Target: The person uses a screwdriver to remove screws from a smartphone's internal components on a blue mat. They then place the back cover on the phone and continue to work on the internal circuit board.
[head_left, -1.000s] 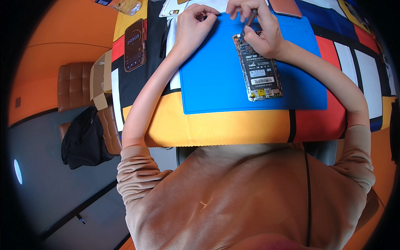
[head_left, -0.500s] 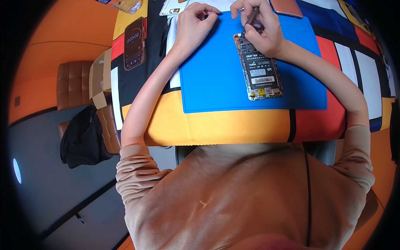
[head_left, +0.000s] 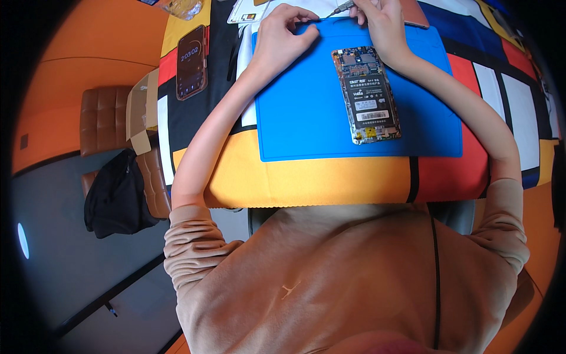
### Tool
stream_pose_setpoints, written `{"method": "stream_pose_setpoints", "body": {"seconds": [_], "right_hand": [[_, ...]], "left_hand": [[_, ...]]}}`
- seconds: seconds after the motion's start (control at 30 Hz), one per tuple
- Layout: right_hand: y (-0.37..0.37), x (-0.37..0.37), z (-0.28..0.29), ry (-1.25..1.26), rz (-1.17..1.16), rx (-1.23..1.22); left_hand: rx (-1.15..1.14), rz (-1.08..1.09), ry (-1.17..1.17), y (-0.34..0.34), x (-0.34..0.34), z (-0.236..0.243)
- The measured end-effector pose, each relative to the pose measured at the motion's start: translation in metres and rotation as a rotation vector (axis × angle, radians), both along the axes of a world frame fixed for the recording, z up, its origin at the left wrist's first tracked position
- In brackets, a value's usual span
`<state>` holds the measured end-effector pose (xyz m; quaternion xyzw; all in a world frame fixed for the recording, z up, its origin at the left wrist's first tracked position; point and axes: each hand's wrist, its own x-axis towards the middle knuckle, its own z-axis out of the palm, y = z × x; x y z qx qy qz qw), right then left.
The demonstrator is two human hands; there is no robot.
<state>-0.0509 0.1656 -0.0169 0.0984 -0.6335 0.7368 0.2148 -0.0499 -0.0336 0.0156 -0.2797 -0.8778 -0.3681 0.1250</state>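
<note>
Opened phone (head_left: 367, 94), back cover off, flat on blue mat (head_left: 306, 112), toward 1 o'clock of mat centre. Left hand (head_left: 282, 36) at 11 o'clock, fingers curled, pinching at mat's far edge. Right hand (head_left: 382, 23) at 12 o'clock of phone, closed around slim screwdriver (head_left: 343, 7). Second phone (head_left: 191, 61) at 9 o'clock on patterned worktop (head_left: 330, 183).

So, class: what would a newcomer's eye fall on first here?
An opened phone with its insides bare lies on a blue mat in the middle of a brightly coloured table. At the mat's far edge, the right hand holds a thin tool, the left hand beside it.
</note>
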Motion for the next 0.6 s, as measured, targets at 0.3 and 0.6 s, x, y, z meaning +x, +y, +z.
{"method": "stream_pose_setpoints", "body": {"seconds": [0.3, 0.6], "right_hand": [[-0.005, 0.004, 0.002, -0.012, 0.035, -0.033], [-0.003, 0.001, 0.000, -0.013, 0.038, -0.023]], "left_hand": [[-0.065, 0.006, -0.053, -0.001, 0.000, 0.002], [0.063, -0.220, 0.151, -0.009, -0.041, -0.045]]}}
